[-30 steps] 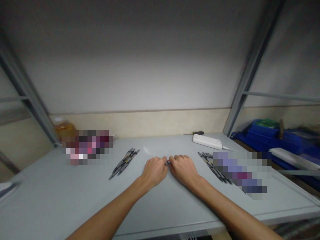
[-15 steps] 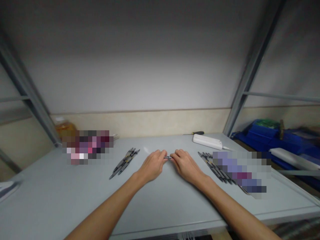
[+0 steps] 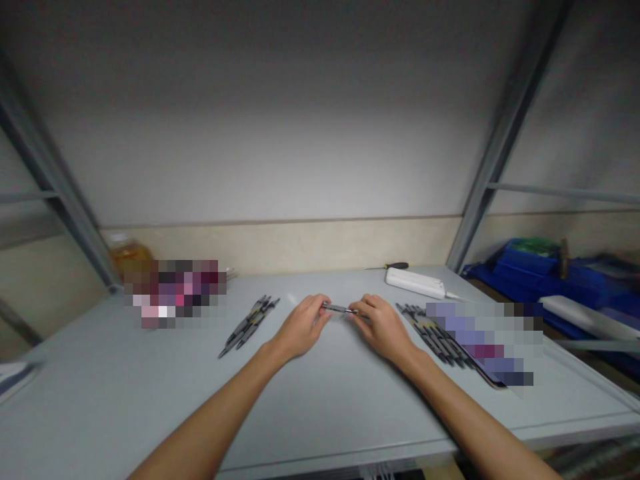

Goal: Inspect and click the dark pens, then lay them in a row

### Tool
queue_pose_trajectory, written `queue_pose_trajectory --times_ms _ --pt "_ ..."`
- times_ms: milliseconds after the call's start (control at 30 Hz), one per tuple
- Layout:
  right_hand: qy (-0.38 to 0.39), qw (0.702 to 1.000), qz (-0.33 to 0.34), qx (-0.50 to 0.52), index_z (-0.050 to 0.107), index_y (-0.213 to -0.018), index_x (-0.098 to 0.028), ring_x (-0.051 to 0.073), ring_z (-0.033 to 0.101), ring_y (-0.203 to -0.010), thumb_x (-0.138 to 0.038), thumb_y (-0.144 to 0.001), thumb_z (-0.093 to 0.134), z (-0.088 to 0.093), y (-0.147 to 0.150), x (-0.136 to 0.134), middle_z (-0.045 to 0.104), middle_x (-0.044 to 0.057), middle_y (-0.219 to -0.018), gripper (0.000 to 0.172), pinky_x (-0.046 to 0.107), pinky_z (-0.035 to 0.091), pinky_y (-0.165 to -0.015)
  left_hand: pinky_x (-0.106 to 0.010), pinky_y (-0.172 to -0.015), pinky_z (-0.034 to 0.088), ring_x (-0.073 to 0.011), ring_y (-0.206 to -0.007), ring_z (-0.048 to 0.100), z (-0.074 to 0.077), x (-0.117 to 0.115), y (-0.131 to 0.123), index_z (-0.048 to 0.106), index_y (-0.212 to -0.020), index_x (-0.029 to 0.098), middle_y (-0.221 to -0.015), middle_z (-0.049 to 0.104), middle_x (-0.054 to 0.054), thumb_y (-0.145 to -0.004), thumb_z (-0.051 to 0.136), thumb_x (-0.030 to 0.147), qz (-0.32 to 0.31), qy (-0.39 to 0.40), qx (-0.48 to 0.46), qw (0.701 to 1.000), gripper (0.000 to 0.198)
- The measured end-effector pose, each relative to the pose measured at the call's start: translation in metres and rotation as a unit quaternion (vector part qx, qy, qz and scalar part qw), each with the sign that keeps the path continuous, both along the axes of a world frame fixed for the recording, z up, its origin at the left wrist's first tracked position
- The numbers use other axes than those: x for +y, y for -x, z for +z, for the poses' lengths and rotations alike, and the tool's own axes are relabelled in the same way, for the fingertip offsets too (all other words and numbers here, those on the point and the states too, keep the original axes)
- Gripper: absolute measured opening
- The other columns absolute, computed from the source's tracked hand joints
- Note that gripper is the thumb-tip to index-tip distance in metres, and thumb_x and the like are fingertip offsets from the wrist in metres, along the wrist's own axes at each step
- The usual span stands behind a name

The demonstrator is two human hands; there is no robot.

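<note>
A grey table [image 3: 320,407] fills the near view, with blue bins [image 3: 530,275] off its far right edge. A long white device [image 3: 415,283] lies at the far right of the table. One bundle of dark pens [image 3: 249,325] lies left of centre and another bundle [image 3: 431,337] right of centre. Between them, the left hand [image 3: 300,327] and right hand [image 3: 383,323] rest on the table, fingers curled, each pinching one end of what seems to be a slim pen [image 3: 340,309], held level just above the table's middle.
</note>
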State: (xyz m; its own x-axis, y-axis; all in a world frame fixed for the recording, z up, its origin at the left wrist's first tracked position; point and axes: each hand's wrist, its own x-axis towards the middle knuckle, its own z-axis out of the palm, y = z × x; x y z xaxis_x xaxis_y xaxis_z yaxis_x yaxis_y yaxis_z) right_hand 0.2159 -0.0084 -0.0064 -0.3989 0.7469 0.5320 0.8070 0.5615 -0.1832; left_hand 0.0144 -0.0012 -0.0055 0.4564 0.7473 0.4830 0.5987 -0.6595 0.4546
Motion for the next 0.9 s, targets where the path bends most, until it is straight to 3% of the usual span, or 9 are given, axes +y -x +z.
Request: queue_pose_trajectory --times_ms 100,300,433,600,767,900 --pt "0.011 0.999 0.017 0.033 0.064 -0.089 -0.019 0.018 0.051 -0.079 -0.025 -0.083 0.052 0.000 -0.003 0.002 0.058 0.006 -0.082 0.015 0.028 0.039 -0.071 -0.028 -0.075 0.040 -0.0165 -0.081 0.052 0.000 0.003 0.001 0.054 -0.088 0.017 -0.083 0.057 -0.005 -0.088 0.039 0.027 0.001 -0.005 -0.008 1.000 0.018" --pt "0.009 0.996 0.028 0.079 0.066 -0.090 -0.019 0.019 0.052 -0.082 -0.031 -0.081 0.055 0.006 -0.003 -0.002 0.060 0.007 -0.082 0.018 0.030 0.040 -0.074 -0.026 -0.064 0.036 -0.0141 -0.063 0.049 0.000 0.006 0.000 0.051 -0.064 0.018 -0.061 0.053 0.000 -0.091 0.028 0.030 0.031 0.033 -0.011 0.999 0.037" --pt "0.094 0.986 -0.010 0.139 0.067 -0.086 -0.017 0.016 0.053 -0.064 -0.044 -0.081 0.050 0.009 -0.008 0.000 0.062 0.005 -0.069 0.033 0.027 0.038 -0.061 -0.024 -0.059 0.034 -0.0125 -0.058 0.048 0.002 0.008 0.003 0.050 -0.060 0.017 -0.058 0.053 0.000 -0.089 0.030 0.032 0.055 0.055 -0.062 0.995 0.038" --pt "0.222 0.946 0.010 0.235 0.063 -0.065 -0.014 0.011 0.043 -0.049 -0.047 -0.079 0.047 0.011 -0.015 0.007 0.051 -0.001 -0.050 0.039 0.023 0.029 -0.048 -0.022 -0.053 0.030 -0.0104 -0.051 0.044 0.004 0.008 0.006 0.050 -0.058 0.016 -0.054 0.050 0.002 -0.087 0.032 0.039 0.081 0.074 -0.109 0.988 0.041" --pt "0.292 0.874 0.083 0.379 0.060 -0.079 -0.015 0.012 0.050 -0.058 -0.041 -0.065 0.065 0.013 -0.014 0.008 0.057 -0.001 -0.064 0.030 0.023 0.036 -0.055 -0.021 -0.046 0.027 -0.0091 -0.040 0.037 0.003 0.008 0.004 0.048 -0.051 0.016 -0.041 0.039 0.005 -0.084 0.029 0.053 0.113 0.164 -0.162 0.967 0.053" --pt "0.318 0.836 0.072 0.441 0.060 -0.078 -0.016 0.011 0.050 -0.057 -0.038 -0.057 0.071 0.016 -0.012 0.005 0.058 -0.001 -0.065 0.033 0.024 0.037 -0.056 -0.022 -0.047 0.031 -0.0092 -0.041 0.039 0.001 0.010 0.004 0.047 -0.049 0.016 -0.041 0.042 0.003 -0.083 0.028 0.057 0.109 0.207 -0.186 0.954 0.056"
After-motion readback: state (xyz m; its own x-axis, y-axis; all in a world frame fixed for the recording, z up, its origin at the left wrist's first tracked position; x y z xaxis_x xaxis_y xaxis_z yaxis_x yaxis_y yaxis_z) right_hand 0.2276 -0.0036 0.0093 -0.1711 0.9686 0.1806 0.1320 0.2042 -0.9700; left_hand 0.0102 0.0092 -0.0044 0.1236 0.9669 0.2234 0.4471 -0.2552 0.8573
